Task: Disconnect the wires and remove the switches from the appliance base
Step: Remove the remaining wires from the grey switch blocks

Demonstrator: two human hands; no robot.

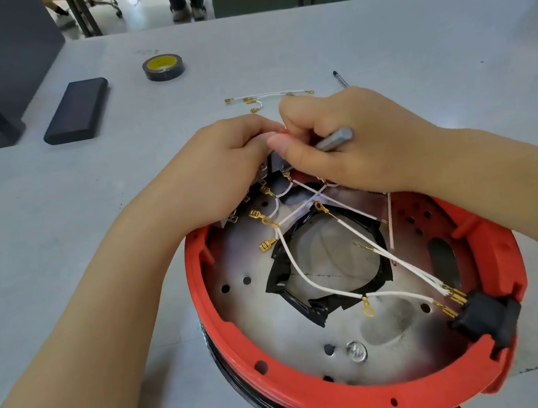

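The appliance base (373, 393) is laid upside down at the near edge of the surface (411, 45), partly overhanging it, so that the metal plate and wiring are exposed. A black connector block (485, 315) is seated in the red rim at the near right, with white wires (309, 277) still plugged into it. Several brass terminals (266, 246) are seen lying free on the plate, which suggests that part of the disconnection is complete.

At the far side of the base, the switches (276, 164) are gripped by the curled fingers of the left hand (221, 169), probably to steady them. The right hand (349, 144) is closed around a screwdriver (338, 138); its thumb is pressed toward the switch body. Whether the tip is engaged cannot be told, as it is hidden.

Beyond the hands, removed wires (266, 97) are laid aside in a loose group. A second tool (340, 79) is partly hidden behind the right hand. Farther left, a roll of tape (163, 67) and a dark flat case (76, 110) are placed well apart from the work.
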